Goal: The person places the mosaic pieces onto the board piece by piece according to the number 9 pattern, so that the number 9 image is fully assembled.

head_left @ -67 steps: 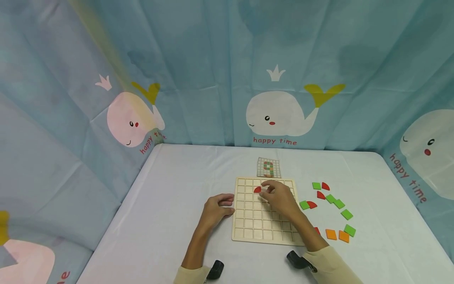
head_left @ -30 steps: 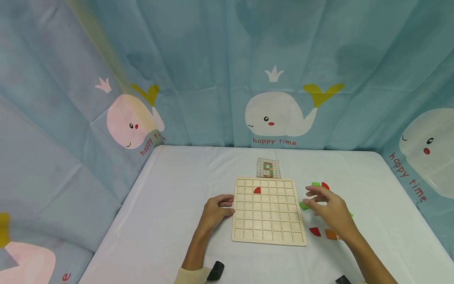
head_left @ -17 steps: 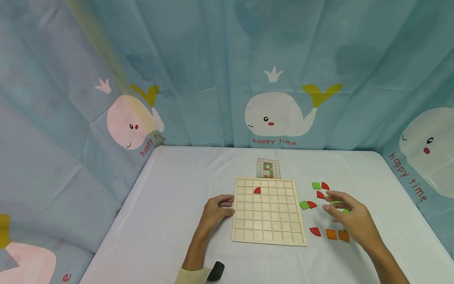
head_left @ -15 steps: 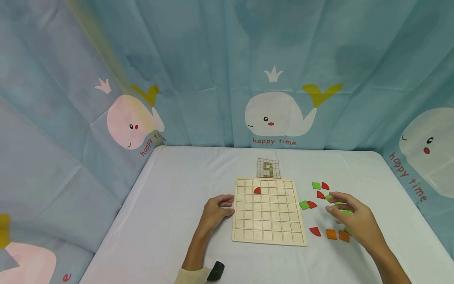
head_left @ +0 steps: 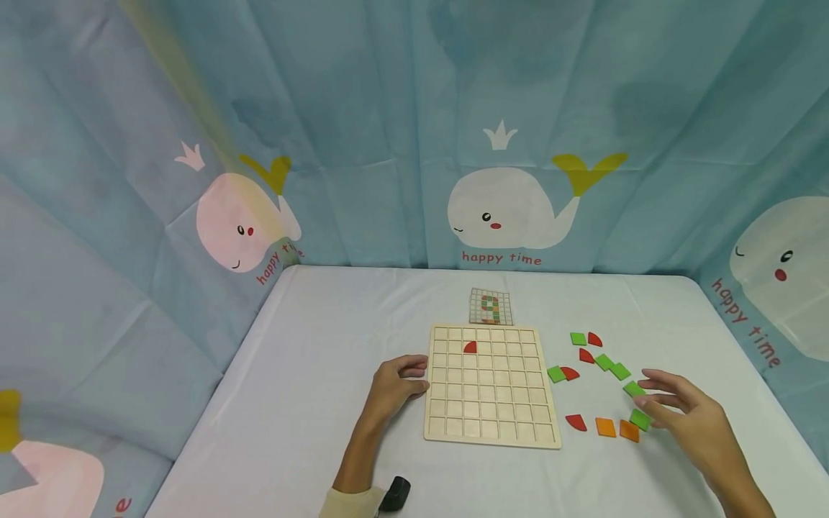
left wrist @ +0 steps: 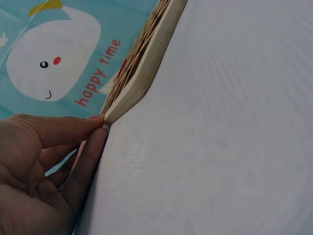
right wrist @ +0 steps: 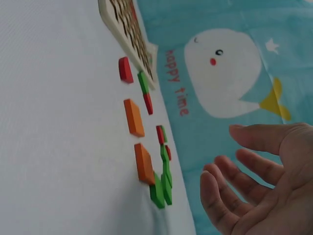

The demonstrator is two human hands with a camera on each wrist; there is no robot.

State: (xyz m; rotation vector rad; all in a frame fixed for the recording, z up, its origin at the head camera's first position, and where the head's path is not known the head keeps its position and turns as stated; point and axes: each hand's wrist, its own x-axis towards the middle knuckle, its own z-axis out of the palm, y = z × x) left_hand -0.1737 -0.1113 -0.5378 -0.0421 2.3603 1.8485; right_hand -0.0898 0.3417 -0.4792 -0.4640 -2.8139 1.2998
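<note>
A pale wooden grid board (head_left: pixel 488 410) lies flat, with one red quarter-circle tile (head_left: pixel 470 347) in a cell of its second row. My left hand (head_left: pixel 393 385) touches the board's left edge with thumb and fingertips, which rest apart along that edge. My right hand (head_left: pixel 693 414) hovers at the right of the loose tiles, fingers spread and slightly bent, with nothing visible between them. Nearest to it are a green square tile (head_left: pixel 634 389) and another green tile (head_left: pixel 640 419). In the right wrist view, my right hand (right wrist: pixel 259 178) is apart from the tiles.
Behind the board lies a small pattern card (head_left: pixel 490 308). More loose tiles lie right of the board: orange squares (head_left: pixel 605 427), red quarter-circles (head_left: pixel 576 423) and green squares (head_left: pixel 578 339). A whale-print curtain (head_left: pixel 363 194) surrounds the white table (head_left: pixel 311 345).
My right hand has left the board, where it was above the red tile, and moved right across the loose tiles to their far side. My left hand has stayed at the board's edge.
</note>
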